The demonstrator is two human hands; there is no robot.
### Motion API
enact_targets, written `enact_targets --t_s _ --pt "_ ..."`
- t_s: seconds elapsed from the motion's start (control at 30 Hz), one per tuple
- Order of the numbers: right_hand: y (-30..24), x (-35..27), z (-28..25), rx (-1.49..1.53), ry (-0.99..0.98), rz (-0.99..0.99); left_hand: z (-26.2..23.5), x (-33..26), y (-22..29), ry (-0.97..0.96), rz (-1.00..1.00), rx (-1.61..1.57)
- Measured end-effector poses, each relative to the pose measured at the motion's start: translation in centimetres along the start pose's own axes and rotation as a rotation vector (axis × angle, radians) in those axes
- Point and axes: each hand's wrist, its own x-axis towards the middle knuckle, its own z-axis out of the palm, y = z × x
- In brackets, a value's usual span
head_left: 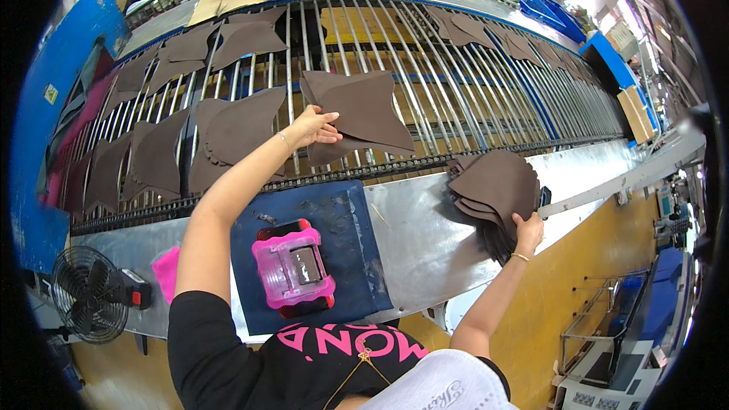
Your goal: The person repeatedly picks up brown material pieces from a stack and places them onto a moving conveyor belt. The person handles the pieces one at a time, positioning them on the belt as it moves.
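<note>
Shirt front: bold pink lettering (317,340) on the black shirt (220,357), seen upside down.
Pale fabric (425,389): dark script, partly cut off.
Right hand (529,233): thumb on top, pinching the edge of the brown stack (497,182) on the metal table (414,239); the fingers beneath are hidden.
Left hand (315,127): fingers loosely bent, slightly apart, at the left edge of the brown piece (364,102) on the barred rack (425,166); whether they grip cannot be told.
Good handling: flat, even fingertip contact likely prevents creasing or snagging between bars; stack edges deserve aligning.
Yellow sticker (51,93): on the blue panel (45,152), print too small to read.
</note>
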Motion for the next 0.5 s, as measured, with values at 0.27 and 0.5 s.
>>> enact_targets --t_s 0.27,0.5 --pt "-6.9 -8.1 -13.9 0.882 -0.21 -0.159 -1.1 -15.1 5.1 -0.163 0.115 0.443" --pt "-18.2 -16.6 -14.4 1.636 -0.415 -0.573 0.4 -27.2 2.8 -0.041 0.664 0.393"
